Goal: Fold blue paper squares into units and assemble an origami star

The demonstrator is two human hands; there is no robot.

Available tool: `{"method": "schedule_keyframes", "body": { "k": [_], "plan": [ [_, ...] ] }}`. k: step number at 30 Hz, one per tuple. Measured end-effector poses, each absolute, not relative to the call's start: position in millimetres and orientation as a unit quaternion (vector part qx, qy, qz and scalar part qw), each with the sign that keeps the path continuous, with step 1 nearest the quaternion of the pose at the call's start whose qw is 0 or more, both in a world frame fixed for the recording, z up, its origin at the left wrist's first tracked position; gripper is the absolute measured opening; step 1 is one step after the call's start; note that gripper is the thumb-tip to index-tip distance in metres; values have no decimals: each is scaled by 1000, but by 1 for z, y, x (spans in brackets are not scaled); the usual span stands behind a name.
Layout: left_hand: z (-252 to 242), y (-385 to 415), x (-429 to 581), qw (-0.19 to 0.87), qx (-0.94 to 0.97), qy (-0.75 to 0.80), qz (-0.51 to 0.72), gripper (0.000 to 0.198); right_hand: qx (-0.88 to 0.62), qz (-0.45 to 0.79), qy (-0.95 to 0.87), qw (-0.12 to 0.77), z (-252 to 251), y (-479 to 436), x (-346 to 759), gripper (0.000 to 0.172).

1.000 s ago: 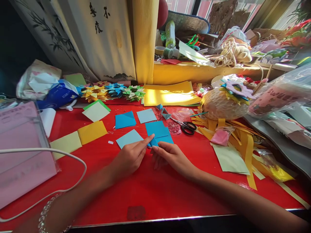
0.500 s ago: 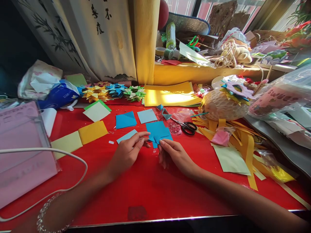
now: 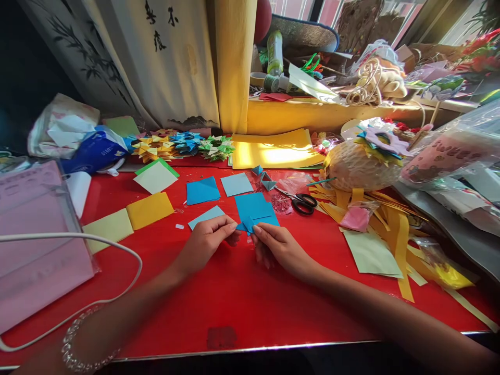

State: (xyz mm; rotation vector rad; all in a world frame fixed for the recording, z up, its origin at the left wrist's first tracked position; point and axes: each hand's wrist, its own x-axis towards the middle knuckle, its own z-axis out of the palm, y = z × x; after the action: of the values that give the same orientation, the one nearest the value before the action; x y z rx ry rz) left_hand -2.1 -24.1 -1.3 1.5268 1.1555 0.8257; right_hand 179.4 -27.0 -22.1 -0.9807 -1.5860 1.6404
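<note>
Between my two hands is a small folded piece of blue paper (image 3: 247,224), held above the red table (image 3: 234,302). My left hand (image 3: 211,237) pinches its left tip between thumb and fingers. At the other end, my right hand (image 3: 279,245) grips it with thumb and forefinger. Just beyond lies a flat blue paper square (image 3: 250,203), partly covered by the folded piece. A light blue sheet (image 3: 205,217) sits by my left fingers. Further back are a blue stack (image 3: 202,191) and a pale blue stack (image 3: 236,184).
Black-handled scissors (image 3: 303,203) lie right of the blue square, near small folded paper pieces (image 3: 267,180). Yellow paper strips (image 3: 401,250) and pale green sheets (image 3: 371,252) lie at right. A white cable (image 3: 133,260) loops across the left side. Folded paper stars (image 3: 185,143) stand behind.
My left fingers have closed onto the left tip of the folded blue paper, where they were looser before. My right hand keeps its pinch nearly in place.
</note>
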Motion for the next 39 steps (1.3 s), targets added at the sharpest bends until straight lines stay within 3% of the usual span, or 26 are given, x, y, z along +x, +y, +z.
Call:
{"method": "schedule_keyframes", "body": {
  "k": [5, 13, 20, 25, 29, 39],
  "plan": [
    [-3, -23, -1, 474, 677, 465, 317, 20, -371, 553, -702, 253, -17, -29, 180, 35],
    [-2, -32, 5, 364, 754, 476, 270, 27, -356, 446, -789, 228, -14, -33, 178, 28],
    [-7, -39, 9, 333, 789, 448, 257, 18, -353, 409, -811, 222, -17, -28, 179, 25],
    [-2, -40, 10, 338, 779, 458, 264, 13, -341, 359, -844, 203, -17, -19, 184, 25],
    [2, -34, 6, 324, 745, 522, 261, 22, -319, 349, -866, 164, -13, -18, 187, 24],
    [6, -35, 18, 356, 763, 457, 287, 23, -296, 255, -917, 86, 29, -13, 215, 20]
  ]
}}
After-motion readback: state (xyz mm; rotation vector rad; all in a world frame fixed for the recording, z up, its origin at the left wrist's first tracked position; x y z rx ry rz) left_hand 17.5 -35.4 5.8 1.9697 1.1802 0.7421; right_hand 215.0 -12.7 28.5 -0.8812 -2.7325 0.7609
